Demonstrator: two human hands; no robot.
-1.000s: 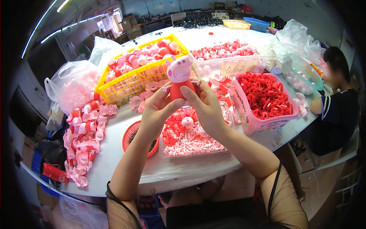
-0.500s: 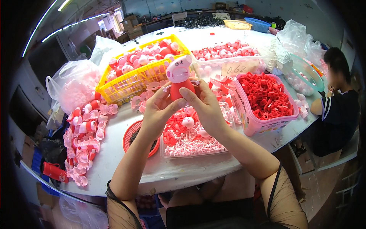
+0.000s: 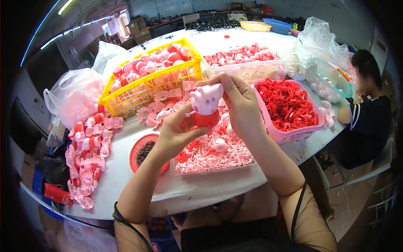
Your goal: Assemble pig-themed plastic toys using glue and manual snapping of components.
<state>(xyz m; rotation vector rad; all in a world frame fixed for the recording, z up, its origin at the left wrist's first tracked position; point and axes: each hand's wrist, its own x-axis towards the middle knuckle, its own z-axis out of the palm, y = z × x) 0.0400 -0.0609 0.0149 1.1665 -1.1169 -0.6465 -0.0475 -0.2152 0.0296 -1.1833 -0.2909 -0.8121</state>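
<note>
Table (image 3: 235,191) first – white, crowded: yellow basket (image 3: 138,90) of pink parts, pink tub (image 3: 294,135) of red clips. Left hand (image 3: 174,134) and right hand (image 3: 239,105) both closed around pink pig toy (image 3: 205,105) (red body), raised above clear tray (image 3: 212,157).

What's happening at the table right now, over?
Both hands, left and right, grip pink pig toy above tray of pink parts. Nothing blocking.

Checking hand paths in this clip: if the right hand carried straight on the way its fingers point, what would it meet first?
The right hand points up-left, fingers already on the pink pig toy. Beyond that, probably the yellow basket of pink parts, though depth is unclear.
</note>
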